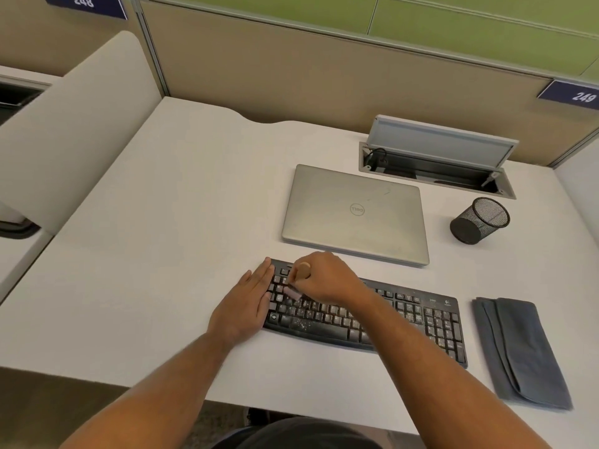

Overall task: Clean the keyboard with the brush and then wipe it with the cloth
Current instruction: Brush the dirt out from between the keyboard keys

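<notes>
Right now the right hand (327, 280) grips the light, stiff brush (299, 277) by its wooden handle over the dusty keyboard (405, 319) on the worktop (162, 254) — the flat left hand (246, 303) steadies its end — while the soft cloth (522, 348) waits beside.

Two bare forearms, no sleeves or jewellery visible, dark clothing (301, 432) below.

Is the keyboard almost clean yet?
Not yet. Nothing looks finished: white crumbs still dot the keyboard around the space bar and number pad. In hand now: the right hand grips the brush over the left-end keys, while the left hand rests flat against that end. Left to do: brush the rest, then wipe with the cloth, which lies folded to the right.
</notes>
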